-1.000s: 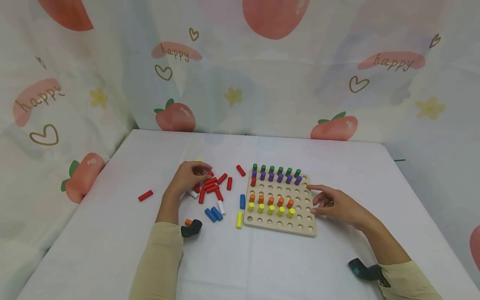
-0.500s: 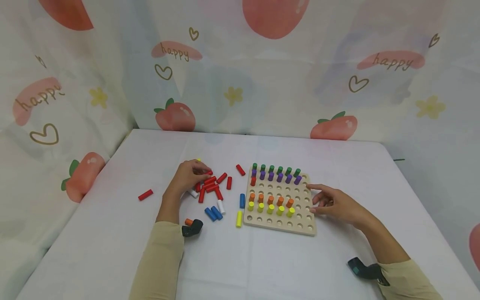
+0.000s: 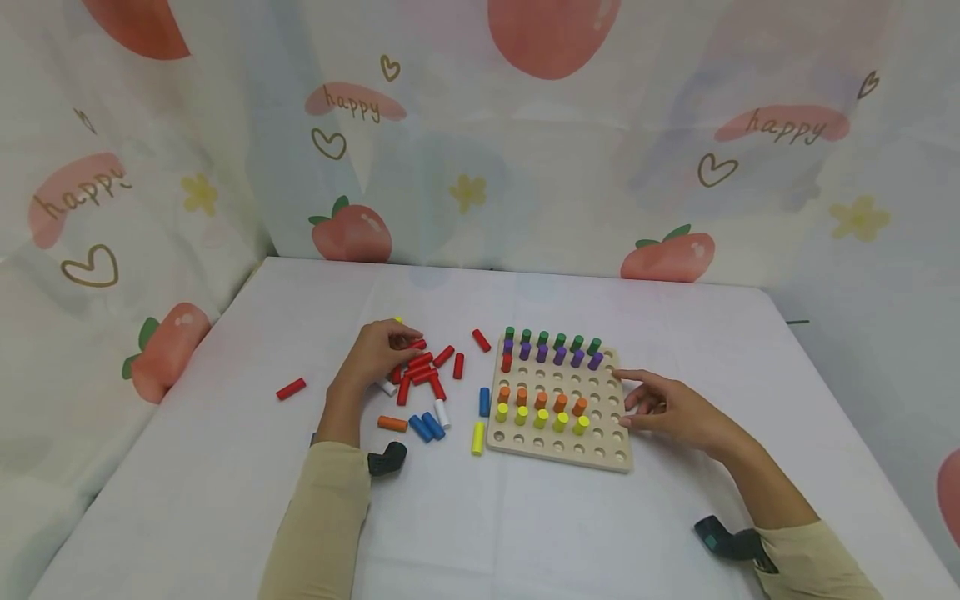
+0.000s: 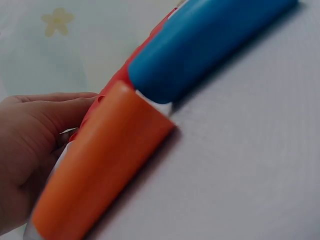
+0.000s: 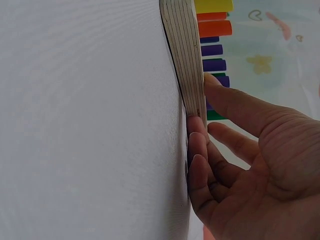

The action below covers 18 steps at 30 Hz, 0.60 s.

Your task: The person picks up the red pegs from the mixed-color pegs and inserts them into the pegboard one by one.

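My left hand point(image 3: 377, 348) reaches into a heap of red pegs point(image 3: 424, 377) left of the pegboard. Its thumb and index finger pinch a red peg point(image 3: 417, 344); in the left wrist view the fingertips are hidden behind an orange peg point(image 4: 102, 165) and a blue peg point(image 4: 210, 45). The wooden pegboard point(image 3: 549, 452) lies flat with rows of green, purple, orange and yellow pegs, plus one upright red peg point(image 3: 507, 363) at the left of its row. At the board's right edge, my right hand point(image 3: 670, 408) grips it, thumb point(image 5: 235, 102) on top and other fingers curled against the side.
Loose white pegs point(image 3: 442, 414), blue pegs point(image 3: 427, 427) and a yellow peg point(image 3: 478, 438) lie between the left forearm and the board. One red peg point(image 3: 291, 389) lies apart at far left. A patterned cloth point(image 3: 480, 150) stands behind the white table point(image 3: 600, 533).
The orange peg beside my left wrist has shifted away from me and to the right, and now shows whole near the blue pegs. Both hands have stayed nearly in place.
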Available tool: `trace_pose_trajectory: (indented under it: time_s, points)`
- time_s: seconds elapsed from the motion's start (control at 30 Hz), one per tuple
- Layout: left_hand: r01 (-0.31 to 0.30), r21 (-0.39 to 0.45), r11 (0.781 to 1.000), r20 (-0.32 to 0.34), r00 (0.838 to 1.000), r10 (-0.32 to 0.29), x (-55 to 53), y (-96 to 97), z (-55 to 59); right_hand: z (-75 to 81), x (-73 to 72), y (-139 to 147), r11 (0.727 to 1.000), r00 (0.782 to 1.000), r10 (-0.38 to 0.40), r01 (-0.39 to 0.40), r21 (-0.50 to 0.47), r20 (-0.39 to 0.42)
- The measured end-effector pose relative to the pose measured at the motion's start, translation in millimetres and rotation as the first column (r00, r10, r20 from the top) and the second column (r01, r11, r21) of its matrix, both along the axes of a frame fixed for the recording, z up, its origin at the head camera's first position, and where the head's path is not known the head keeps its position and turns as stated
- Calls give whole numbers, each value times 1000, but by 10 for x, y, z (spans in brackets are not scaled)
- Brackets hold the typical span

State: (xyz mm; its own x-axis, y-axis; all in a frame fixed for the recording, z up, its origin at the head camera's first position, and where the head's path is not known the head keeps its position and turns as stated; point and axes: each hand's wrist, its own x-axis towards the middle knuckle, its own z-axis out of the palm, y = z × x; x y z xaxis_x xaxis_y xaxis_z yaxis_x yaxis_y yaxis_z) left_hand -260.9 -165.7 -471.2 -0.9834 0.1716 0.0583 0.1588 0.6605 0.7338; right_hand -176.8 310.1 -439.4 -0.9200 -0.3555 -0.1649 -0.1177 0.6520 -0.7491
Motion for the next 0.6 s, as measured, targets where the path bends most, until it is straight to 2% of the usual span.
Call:
trace_pose_trajectory:
  time_s: [0.23, 0.6]
  points:
    - [10, -4, 1000, -20, 1000, -11, 4, 1, 10, 8, 7, -2, 1000, 1000, -3, 3, 0, 3]
    - [-50, 116, 992, -27, 998, 54, 16, -3, 10, 22, 21, -13, 1000, 1000, 8, -8, -13, -4]
